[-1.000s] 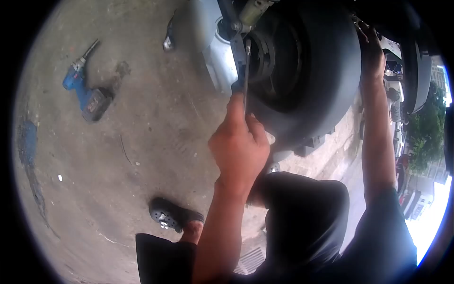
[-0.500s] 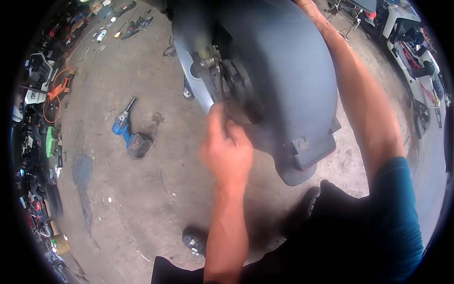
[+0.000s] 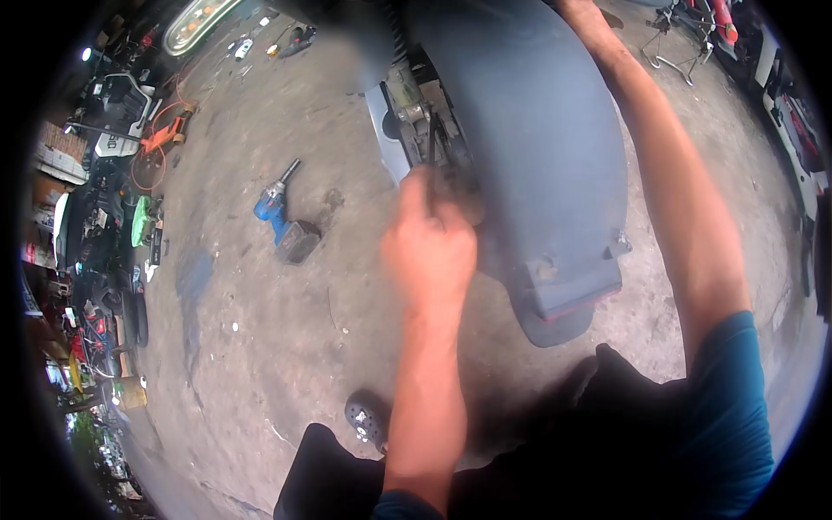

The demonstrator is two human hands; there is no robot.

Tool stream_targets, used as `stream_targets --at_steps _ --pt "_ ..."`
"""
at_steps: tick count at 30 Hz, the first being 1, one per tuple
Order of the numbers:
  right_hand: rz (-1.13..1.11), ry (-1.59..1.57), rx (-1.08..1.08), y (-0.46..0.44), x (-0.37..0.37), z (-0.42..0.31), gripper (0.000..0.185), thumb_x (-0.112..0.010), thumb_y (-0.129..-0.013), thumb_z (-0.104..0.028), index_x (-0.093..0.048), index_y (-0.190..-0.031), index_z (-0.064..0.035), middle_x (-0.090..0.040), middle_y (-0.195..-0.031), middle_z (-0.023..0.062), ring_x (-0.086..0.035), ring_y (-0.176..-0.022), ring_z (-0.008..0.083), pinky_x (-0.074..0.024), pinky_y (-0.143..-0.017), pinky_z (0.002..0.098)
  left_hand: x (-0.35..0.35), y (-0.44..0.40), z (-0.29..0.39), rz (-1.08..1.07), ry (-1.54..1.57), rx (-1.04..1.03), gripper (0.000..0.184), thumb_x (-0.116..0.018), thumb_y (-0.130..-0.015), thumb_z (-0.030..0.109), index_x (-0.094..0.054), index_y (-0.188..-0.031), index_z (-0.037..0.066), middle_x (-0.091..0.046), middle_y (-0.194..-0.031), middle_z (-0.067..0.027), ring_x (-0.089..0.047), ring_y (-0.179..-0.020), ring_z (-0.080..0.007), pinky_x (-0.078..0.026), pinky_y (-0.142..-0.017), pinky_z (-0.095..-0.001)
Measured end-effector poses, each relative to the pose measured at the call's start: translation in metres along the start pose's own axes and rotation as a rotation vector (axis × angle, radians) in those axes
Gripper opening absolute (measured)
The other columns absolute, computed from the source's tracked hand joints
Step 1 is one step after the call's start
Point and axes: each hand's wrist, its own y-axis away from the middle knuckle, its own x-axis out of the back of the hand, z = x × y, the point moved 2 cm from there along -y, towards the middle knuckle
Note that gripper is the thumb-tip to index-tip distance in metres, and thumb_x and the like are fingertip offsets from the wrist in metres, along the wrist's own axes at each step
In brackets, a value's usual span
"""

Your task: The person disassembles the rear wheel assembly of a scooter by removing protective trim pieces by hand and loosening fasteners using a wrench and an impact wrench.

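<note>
My left hand point(image 3: 429, 247) is closed round a metal wrench point(image 3: 431, 143), slightly blurred. The wrench's far end is at the bolt area beside the shock absorber point(image 3: 406, 91) of a scooter or motorcycle. To the right of that hand is the dark grey rear fender point(image 3: 546, 147), which hides much of the wheel. A silver-grey part point(image 3: 387, 143) shows on the left of the mechanism. My right hand point(image 3: 579, 10) is at the top edge beyond the fender, its fingers out of sight.
A blue cordless power tool point(image 3: 284, 217) lies on the concrete floor point(image 3: 260, 364) to the left. Farther left are an orange tool point(image 3: 163, 130) with a cord, a green object point(image 3: 140, 221) and clutter. A metal stand point(image 3: 672, 43) and vehicle parts are at the right. A dark clog point(image 3: 366, 418) shows below.
The view has swung down and across, showing more floor, fender and clutter. My left hand still holds the wrench at the mechanism. My right hand has gone mostly out of view at the top.
</note>
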Motion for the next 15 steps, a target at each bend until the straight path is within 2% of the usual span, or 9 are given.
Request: stream_targets --at_steps 1,4,7,10,15 --pt "-0.004 -0.002 0.002 0.0 -0.001 0.0 0.046 -0.055 -0.094 -0.041 -0.061 -0.118 -0.0015 -0.064 -0.109 0.012 -0.061 -0.093 0.0231 -0.0481 -0.082 0.0366 0.0 -0.002 0.004 -0.004 -0.036 0.018 0.031 -0.054 -0.083 0.008 -0.064 -0.113 0.01 -0.068 -0.077 -0.0187 -0.067 -0.069 -0.0382 -0.052 -0.061 -0.0457" --pt "-0.006 -0.003 0.0 -0.001 -0.002 0.0 0.047 -0.056 -0.094 -0.042 -0.061 -0.117 -0.0016 -0.064 -0.108 0.0117 -0.06 -0.093 0.0226 -0.0479 -0.082 0.0362 -0.002 -0.003 0.009 0.031 -0.078 -0.006 0.03 -0.053 -0.084 0.01 -0.063 -0.112 0.012 -0.067 -0.074 -0.0196 -0.066 -0.068 -0.0395 -0.051 -0.061 -0.0479" --pt "-0.007 -0.003 -0.002 -0.002 -0.002 0.0 0.047 -0.056 -0.094 -0.042 -0.061 -0.117 -0.0017 -0.063 -0.107 0.0114 -0.06 -0.092 0.0222 -0.0478 -0.082 0.0359 -0.003 -0.006 0.023 -0.002 -0.098 0.094 0.029 -0.05 -0.085 0.008 -0.063 -0.11 0.006 -0.069 -0.08 -0.0188 -0.067 -0.074 -0.0349 -0.051 -0.069 -0.0417" --pt "-0.006 -0.002 -0.003 -0.003 -0.002 0.001 0.047 -0.056 -0.094 -0.043 -0.061 -0.116 -0.0017 -0.063 -0.106 0.011 -0.06 -0.092 0.0218 -0.0476 -0.081 0.0355 -0.006 -0.009 0.032 0.065 -0.154 0.033 0.028 -0.05 -0.083 0.008 -0.063 -0.108 0.005 -0.069 -0.084 -0.0211 -0.067 -0.081 -0.0403 -0.051 -0.072 -0.0467" --pt "-0.004 0.013 0.001 -0.009 0.003 -0.001 0.048 -0.056 -0.093 -0.044 -0.062 -0.115 -0.0019 -0.063 -0.105 0.0104 -0.059 -0.091 0.021 -0.0474 -0.081 0.0349 -0.007 -0.022 0.038 0.021 -0.211 0.081 0.026 -0.051 -0.083 0.009 -0.062 -0.106 0.003 -0.069 -0.086 -0.023 -0.066 -0.082 -0.0442 -0.05 -0.073 -0.05"
